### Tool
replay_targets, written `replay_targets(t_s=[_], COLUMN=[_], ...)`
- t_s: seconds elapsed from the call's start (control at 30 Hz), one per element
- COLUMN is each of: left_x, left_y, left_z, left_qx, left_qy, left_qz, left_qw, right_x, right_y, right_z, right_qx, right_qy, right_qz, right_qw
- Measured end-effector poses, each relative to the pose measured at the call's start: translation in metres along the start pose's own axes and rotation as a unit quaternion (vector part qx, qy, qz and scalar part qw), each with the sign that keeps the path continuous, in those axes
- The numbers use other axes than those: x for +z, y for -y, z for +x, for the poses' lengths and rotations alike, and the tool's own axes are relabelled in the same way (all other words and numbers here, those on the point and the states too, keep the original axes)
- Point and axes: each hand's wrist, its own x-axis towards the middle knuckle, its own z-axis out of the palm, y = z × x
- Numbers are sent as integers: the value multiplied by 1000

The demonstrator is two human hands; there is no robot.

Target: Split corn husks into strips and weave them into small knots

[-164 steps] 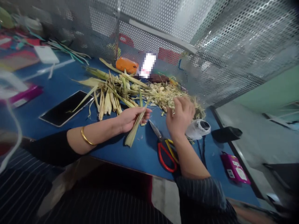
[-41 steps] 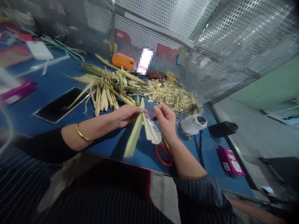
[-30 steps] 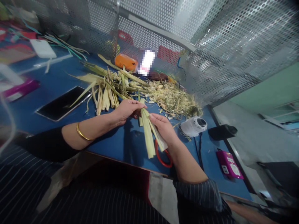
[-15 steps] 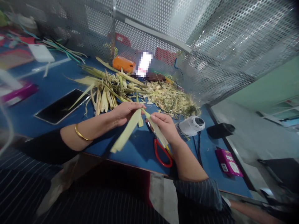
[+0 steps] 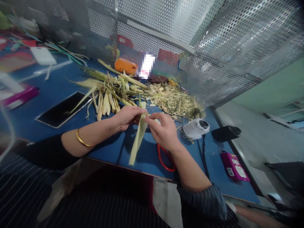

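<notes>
A pale green corn husk strip (image 5: 138, 139) hangs down over the table's front area, its upper end between my hands. My left hand (image 5: 127, 117) is closed in a pinch on the husk, thumb on top. From the right, my right hand (image 5: 163, 129) reaches the same spot, its thumb and fingers closed on the husk near the left fingertips. Red-handled scissors (image 5: 159, 158) lie under my right wrist; their blades are hidden by the hand. Just beyond my left hand is a bunch of corn husks (image 5: 106, 103), with a heap of shredded husk (image 5: 177, 99) to its right.
A dark-screened phone (image 5: 63, 110) lies to the left. On the right are a white spool (image 5: 196, 129), a black cylinder (image 5: 225, 133) and a purple packet (image 5: 234, 167). An orange packet (image 5: 125, 66) sits by the perforated metal partition (image 5: 154, 34). Another person's arm (image 5: 255, 217) shows at lower right.
The hanging husk has swung right and now hangs more steeply. My right hand has moved left and up to my left fingers; the piece it held along the scissors is mostly hidden now.
</notes>
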Motion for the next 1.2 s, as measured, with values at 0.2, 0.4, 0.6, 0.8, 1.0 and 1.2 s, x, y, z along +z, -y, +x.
replay_targets(t_s=[0.2, 0.4, 0.6, 0.8, 1.0, 1.2], left_x=[0, 5, 8, 3, 2, 2], left_y=[1, -5, 8, 7, 1, 0], left_z=[-1, -12, -12, -3, -2, -2], left_qx=[8, 0, -1, -20, -54, -62], left_qy=[52, 160, 155, 68, 28, 57], left_qz=[44, 128, 134, -27, -83, -105], left_qw=[998, 979, 979, 997, 995, 991], right_x=[0, 2, 0, -6, 1, -2], right_y=[1, 4, 7, -1, -5, -4], right_z=[0, -2, 2, 0, -5, -4], right_qx=[22, 303, 262, 243, 252, 321], right_qy=[-26, -127, -82, -136, 22, 39], right_qz=[84, 349, 329, 162, 157, 234], right_qw=[996, 878, 904, 947, 955, 917])
